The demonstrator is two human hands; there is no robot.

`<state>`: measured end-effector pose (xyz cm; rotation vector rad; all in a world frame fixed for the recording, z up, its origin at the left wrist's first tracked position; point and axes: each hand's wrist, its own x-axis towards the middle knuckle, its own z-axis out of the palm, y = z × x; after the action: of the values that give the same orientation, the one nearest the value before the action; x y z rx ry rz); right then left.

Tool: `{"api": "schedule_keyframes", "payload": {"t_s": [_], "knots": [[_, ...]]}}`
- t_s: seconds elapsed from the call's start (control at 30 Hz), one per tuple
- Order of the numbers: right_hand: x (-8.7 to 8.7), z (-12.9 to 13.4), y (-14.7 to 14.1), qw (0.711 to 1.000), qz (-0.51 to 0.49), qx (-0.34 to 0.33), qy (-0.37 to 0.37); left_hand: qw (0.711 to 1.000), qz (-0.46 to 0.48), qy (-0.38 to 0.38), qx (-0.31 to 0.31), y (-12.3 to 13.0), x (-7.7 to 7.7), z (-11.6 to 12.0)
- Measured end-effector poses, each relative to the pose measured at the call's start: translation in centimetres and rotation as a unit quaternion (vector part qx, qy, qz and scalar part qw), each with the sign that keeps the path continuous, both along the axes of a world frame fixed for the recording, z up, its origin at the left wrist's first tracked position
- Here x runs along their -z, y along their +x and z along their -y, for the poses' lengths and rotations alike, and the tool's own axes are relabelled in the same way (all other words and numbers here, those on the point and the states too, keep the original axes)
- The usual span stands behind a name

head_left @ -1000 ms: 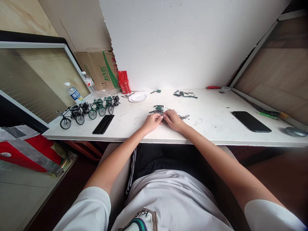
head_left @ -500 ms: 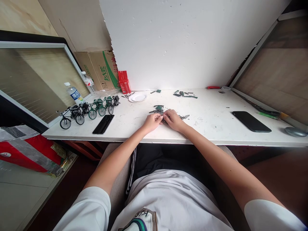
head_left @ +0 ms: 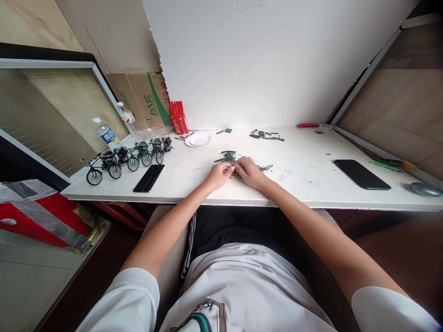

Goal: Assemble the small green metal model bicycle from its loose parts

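Observation:
Close together near the front of the white table, my left hand (head_left: 220, 175) and my right hand (head_left: 249, 172) meet at the fingertips. Both are closed in a pinch on something small and dark, mostly covered by the fingers, so its kind does not show. Just beyond them lie small dark green and black parts (head_left: 228, 155). More thin dark pieces (head_left: 266, 168) are scattered right of my right hand. To the left stand several finished-looking model bicycles, a black one (head_left: 100, 167) in front and a green one (head_left: 139, 155) behind it.
A phone (head_left: 148, 178) lies left of my hands and a black phone (head_left: 362, 174) lies right. White plates (head_left: 198, 139), a red box (head_left: 179, 118) and loose green parts (head_left: 266, 135) are at the back. Two bottles, one with a blue label (head_left: 106, 133), lean by the left frame.

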<state>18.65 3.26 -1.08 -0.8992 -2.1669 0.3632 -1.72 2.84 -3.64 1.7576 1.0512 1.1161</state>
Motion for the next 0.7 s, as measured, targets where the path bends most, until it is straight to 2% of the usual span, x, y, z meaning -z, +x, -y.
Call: {"api": "schedule_keyframes", "payload": {"t_s": [0.7], "knots": [[-0.14,0.14,-0.07,1.0,-0.002,0.002,-0.004,1.0,-0.001,-0.003,0.001,0.04,-0.59,0.46]]}}
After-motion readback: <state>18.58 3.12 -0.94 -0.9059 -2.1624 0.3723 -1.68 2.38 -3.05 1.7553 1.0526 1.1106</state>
